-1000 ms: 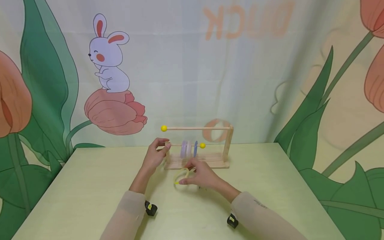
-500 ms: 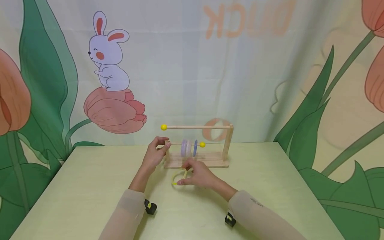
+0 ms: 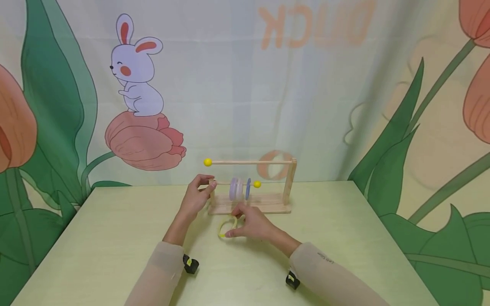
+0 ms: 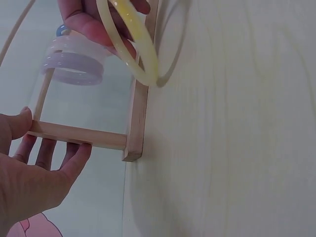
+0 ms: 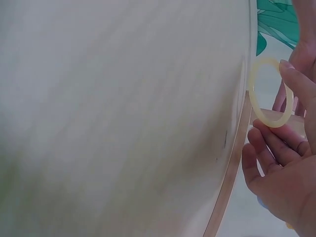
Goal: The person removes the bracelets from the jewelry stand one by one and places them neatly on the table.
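Observation:
My left hand [image 3: 195, 197] grips the top of the left post of a wooden stand [image 3: 264, 208], thumb on one side and fingers on the other in the left wrist view. Low in front of the stand, my right hand [image 3: 254, 223] pinches a yellow ring [image 5: 253, 89] between thumb and fingers, the ring's opening facing left. On the stand's lower rod hang a purple ring [image 3: 232, 190], a paler ring [image 3: 240, 190] and a blue ring [image 3: 248, 189]. That rod ends in a yellow ball [image 3: 257, 184], apart from the held ring.
From the stand's tall right post [image 3: 289, 182] an upper rod [image 3: 249, 162] runs left to another yellow ball [image 3: 208, 162]. A pale table [image 3: 115, 250] carries the stand near its back edge. Behind hangs a printed curtain [image 3: 214, 85] with a rabbit and tulips.
My right hand has shifted slightly left with the yellow ring. The left hand keeps its place on the post, and the rings on the rod have not moved along it.

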The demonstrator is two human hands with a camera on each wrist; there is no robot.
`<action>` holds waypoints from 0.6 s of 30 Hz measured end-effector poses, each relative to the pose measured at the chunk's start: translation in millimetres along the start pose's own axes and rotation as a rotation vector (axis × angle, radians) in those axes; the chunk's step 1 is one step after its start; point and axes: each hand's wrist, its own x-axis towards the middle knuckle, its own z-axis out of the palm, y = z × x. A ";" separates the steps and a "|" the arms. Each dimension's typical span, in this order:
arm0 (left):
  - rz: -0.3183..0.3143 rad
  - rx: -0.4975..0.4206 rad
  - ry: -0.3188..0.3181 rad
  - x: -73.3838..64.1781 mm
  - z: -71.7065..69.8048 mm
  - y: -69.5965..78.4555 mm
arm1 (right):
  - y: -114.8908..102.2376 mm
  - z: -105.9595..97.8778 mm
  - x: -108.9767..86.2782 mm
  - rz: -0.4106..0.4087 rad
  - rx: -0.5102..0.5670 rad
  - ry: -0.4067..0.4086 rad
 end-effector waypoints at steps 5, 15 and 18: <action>0.000 0.005 0.000 -1.0 -0.8 -0.3 | -4.9 3.2 -1.6 -0.006 -0.029 -0.034; -0.006 0.013 -0.009 -0.3 -1.3 0.3 | -8.3 2.3 3.2 -0.079 -0.090 -0.035; 0.000 0.006 -0.012 -0.8 -2.4 2.2 | -8.1 2.7 4.1 -0.080 -0.099 -0.055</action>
